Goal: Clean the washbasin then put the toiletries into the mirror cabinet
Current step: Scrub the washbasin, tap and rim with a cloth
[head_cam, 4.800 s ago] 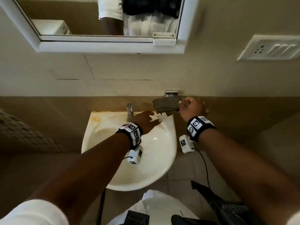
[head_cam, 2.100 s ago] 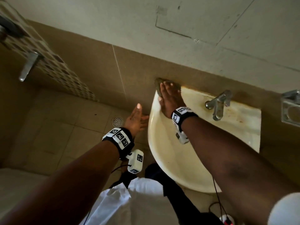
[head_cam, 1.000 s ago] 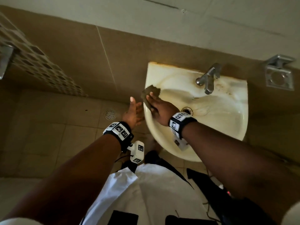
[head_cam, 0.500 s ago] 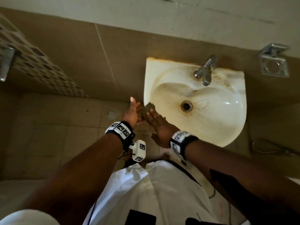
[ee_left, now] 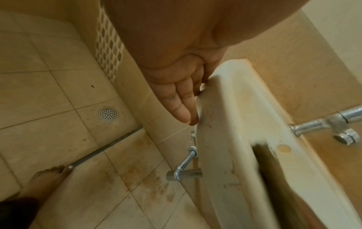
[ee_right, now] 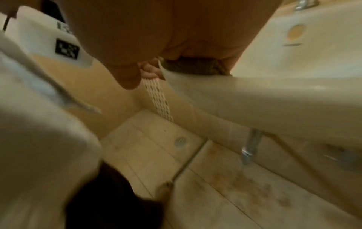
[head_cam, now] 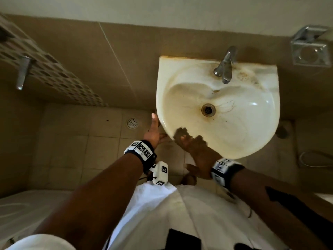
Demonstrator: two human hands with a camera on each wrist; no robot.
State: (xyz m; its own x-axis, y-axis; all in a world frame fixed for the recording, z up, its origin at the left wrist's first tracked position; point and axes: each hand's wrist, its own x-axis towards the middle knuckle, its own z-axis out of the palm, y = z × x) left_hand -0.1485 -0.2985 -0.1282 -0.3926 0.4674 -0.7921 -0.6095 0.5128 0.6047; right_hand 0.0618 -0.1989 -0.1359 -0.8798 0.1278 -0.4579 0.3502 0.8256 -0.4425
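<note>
With the right hand (head_cam: 197,148) merely pressing flat, no closed grip, the cloth (head_cam: 180,132) may slip off the washbasin (head_cam: 248,141) rim beneath.

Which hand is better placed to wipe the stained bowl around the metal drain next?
Probably right. The right hand presses the brown cloth on the front rim of the cream washbasin, near the metal drain; the left hand is bare, fingers straight against the basin's outer left edge.
</note>
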